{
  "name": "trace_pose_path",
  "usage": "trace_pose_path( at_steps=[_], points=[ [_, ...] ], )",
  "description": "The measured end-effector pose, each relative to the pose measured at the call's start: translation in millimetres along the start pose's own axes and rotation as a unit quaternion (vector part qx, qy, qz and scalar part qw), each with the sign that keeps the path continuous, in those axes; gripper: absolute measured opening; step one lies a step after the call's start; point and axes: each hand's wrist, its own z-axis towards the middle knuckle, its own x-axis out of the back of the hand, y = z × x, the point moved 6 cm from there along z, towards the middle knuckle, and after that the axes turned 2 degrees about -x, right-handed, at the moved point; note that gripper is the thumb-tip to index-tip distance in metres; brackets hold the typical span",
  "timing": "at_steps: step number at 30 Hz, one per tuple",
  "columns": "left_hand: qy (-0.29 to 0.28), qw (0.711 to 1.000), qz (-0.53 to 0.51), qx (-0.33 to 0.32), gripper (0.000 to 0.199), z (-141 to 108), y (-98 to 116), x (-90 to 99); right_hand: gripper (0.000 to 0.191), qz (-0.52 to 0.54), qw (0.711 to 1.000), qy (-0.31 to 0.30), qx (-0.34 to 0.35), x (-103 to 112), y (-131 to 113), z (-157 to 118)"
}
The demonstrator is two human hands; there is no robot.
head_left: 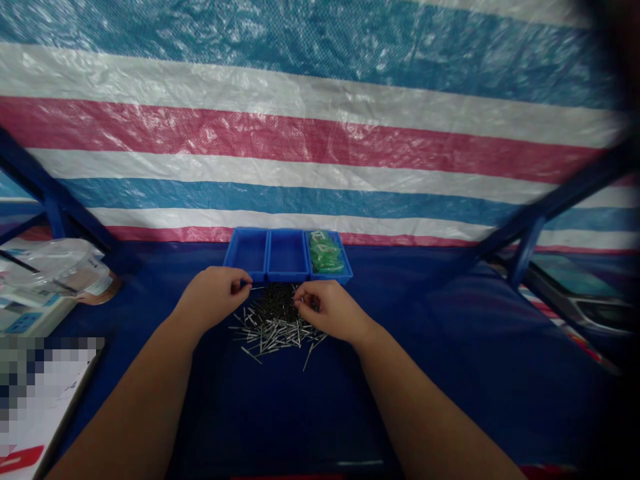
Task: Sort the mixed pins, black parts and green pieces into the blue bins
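The left hand (213, 300) is pinching what appears to be a single slim metal pin (249, 286) between thumb and forefinger, a narrow grip just off the far edge of a loose heap of metal pins (274, 327) lying on the dark blue tabletop (430, 347). The right hand (333, 310) is curling over the heap's right side in a similarly narrow grip, its fingertips (300, 299) reaching down among the pins; I cannot tell whether they are holding one. The pins are lying crisscrossed, with a few straying toward the near side. They look light, stiff and thin, so they are likely to slip and tangle, and a shaft sticking clear of the heap would probably offer the surest hold. Just beyond the heap, a blue plastic compartment tray (287, 275) is sitting with its left and middle sections showing blue floors, while its right section is holding a green bundle (324, 252), too indistinct to identify.
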Motion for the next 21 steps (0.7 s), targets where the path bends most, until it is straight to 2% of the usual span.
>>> trace_pose_path(
  at_steps=[2, 4, 12, 21],
  points=[
    [-0.043, 0.999, 0.028, 0.015, 0.024, 1, -3, -9.6, 0.011, 0.002, 1.0, 0.003, -0.001, 0, 0, 0],
    [-0.059, 0.997, 0.043, 0.022, 0.025, 2, -4, -16.9, 0.011, 0.004, 1.0, 0.002, 0.0, 0, -1, 0],
    [-0.074, 0.992, 0.069, 0.069, 0.021, 3, -6, -25.6, 0.01, 0.006, 1.0, -0.005, 0.011, -1, -6, 0],
    [-0.069, 0.992, 0.067, 0.077, 0.017, -1, -4, -22.4, 0.011, 0.022, 0.999, 0.005, 0.024, 0, -11, -1]
  ],
)
